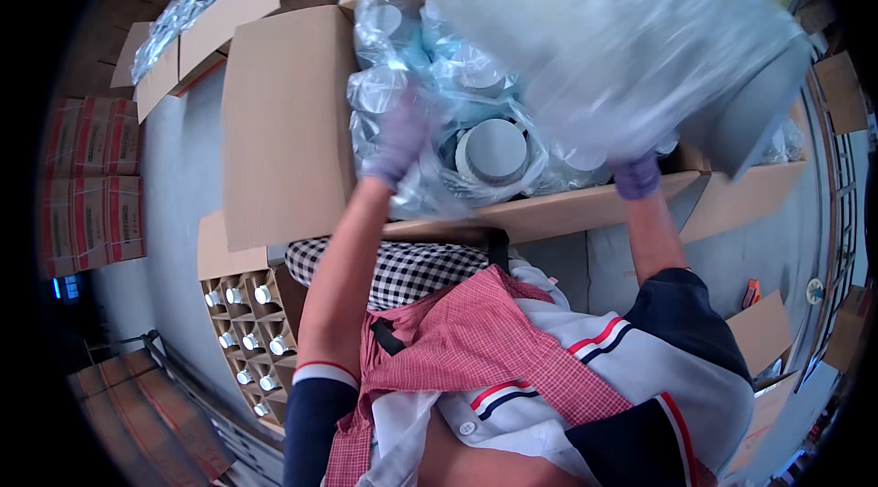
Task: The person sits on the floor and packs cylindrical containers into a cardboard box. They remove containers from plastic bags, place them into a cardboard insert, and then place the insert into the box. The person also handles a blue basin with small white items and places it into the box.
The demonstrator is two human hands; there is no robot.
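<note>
My right hand [636, 176], in a purple glove, is at the lower edge of a large, cloudy plastic bag [631, 39] raised over the carton's right side. The bag is smeared by motion, and it hides my right fingers. Blurred too, my left hand [401, 139], in the same kind of glove, is over clear plastic wrapping [421, 190] at the carton's left; its fingers cannot be made out. Several round white lids or container tops [495, 151] show among the plastic inside the open cardboard carton [567, 213].
A carton flap [288, 126] spreads out to the left. Below it stands a divided box of white-capped bottles [250, 341]. Stacked red-and-brown cartons [91, 185] line the far left. A black-and-white checked cushion or cloth [412, 267] lies close to my body. A metal rack [832, 213] runs along the right.
</note>
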